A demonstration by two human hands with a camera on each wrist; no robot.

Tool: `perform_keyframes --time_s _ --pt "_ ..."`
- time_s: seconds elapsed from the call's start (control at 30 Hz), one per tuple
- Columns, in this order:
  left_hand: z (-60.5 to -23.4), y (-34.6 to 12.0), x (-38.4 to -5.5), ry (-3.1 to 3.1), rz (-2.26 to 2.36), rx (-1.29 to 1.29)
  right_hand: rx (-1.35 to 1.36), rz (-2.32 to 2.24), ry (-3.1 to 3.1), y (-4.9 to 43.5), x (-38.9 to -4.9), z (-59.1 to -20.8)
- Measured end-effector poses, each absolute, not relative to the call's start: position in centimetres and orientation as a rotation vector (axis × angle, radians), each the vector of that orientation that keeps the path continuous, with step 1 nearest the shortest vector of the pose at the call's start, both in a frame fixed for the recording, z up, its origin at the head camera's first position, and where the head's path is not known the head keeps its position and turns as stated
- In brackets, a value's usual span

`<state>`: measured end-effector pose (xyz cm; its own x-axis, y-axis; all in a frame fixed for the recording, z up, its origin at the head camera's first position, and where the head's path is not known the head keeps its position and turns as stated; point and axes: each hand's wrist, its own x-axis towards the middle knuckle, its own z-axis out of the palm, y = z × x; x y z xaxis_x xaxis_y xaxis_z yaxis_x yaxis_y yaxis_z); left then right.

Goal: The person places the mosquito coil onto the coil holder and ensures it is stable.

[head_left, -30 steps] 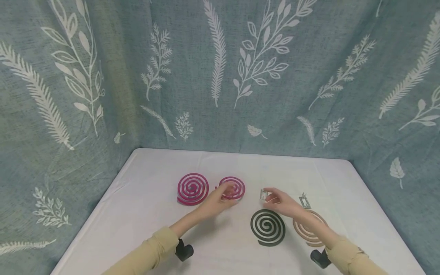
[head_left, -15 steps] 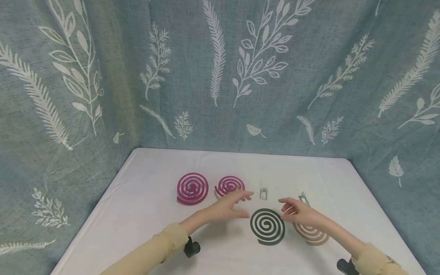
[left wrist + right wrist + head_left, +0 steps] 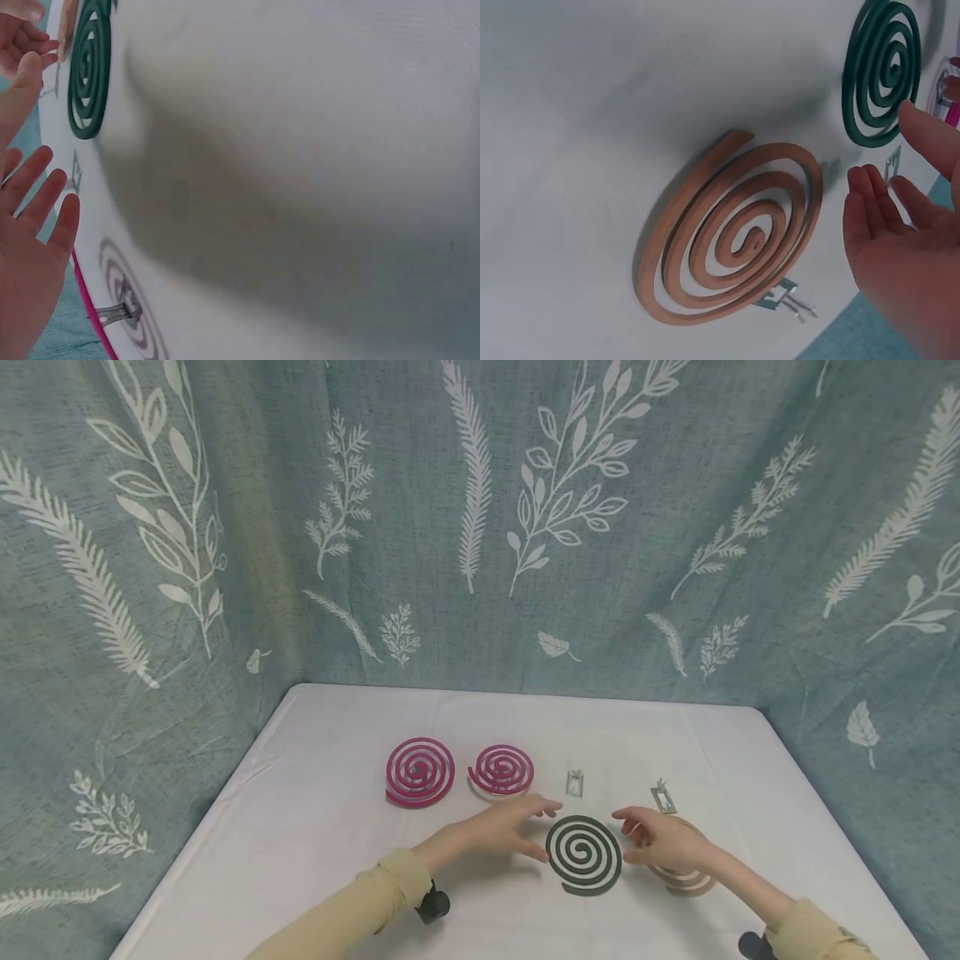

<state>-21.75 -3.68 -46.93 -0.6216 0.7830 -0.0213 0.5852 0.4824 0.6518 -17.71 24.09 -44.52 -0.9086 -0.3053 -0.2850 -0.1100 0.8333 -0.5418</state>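
A dark green mosquito coil (image 3: 582, 850) lies flat on the white table, between my two hands. Just left of it my left hand (image 3: 504, 827) hovers with its fingers spread and thumb apart. My right hand (image 3: 667, 841) is at the coil's right side, fingers loosely bent, holding nothing; whether its thumb touches the rim I cannot tell. Under the right hand lies a brown coil (image 3: 654, 281), partly covered in the head view. Two small metal coil stands, one upright-looking (image 3: 574, 783) and one slanted (image 3: 663, 797), lie behind.
Two magenta coils stand at the back left, one farther left (image 3: 420, 772) and one nearer the middle (image 3: 504, 769). The nearer one sits raised on a metal stand (image 3: 116, 313), its shadow on the tablecloth (image 3: 300, 827). A patterned curtain (image 3: 480, 527) hangs behind the table.
My left hand has let go of the nearer magenta coil and moved right and closer. My right hand has come away from the middle metal stand to the green coil's right side.
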Motion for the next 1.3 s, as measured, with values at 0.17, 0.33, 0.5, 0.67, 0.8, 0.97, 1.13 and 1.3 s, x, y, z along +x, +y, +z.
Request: perform_keyframes --time_s 0.17,0.33,0.5,0.67,0.8,0.97,1.13,1.3 --pt "-47.9 -3.4 -21.8 2.456 0.819 1.185 -0.458 -0.705 2.672 24.1 -17.7 -44.9" --pt "-48.7 -3.2 -21.7 2.505 0.781 1.157 -0.56 -0.672 2.676 24.0 -17.6 -45.2" --pt "-49.0 -3.0 -21.5 2.55 0.769 1.117 -0.551 -0.64 2.678 23.8 -17.9 -45.8" --pt "-49.1 -2.8 -21.3 2.595 0.752 1.124 -0.502 -0.624 2.691 23.5 -18.2 -46.3" --pt "-49.3 -2.6 -21.2 2.618 0.746 1.096 -0.575 -0.602 2.699 23.5 -18.2 -46.3" --pt "-49.3 -2.3 -21.2 2.639 0.755 1.078 -0.633 -0.586 2.71 23.6 -18.0 -46.3" --pt "-49.2 -2.1 -21.1 2.664 0.745 1.077 -0.626 -0.602 2.72 23.6 -18.1 -46.4" --pt "-49.3 -2.0 -21.1 2.672 0.738 1.069 -0.627 -0.605 2.732 23.7 -18.1 -46.7"
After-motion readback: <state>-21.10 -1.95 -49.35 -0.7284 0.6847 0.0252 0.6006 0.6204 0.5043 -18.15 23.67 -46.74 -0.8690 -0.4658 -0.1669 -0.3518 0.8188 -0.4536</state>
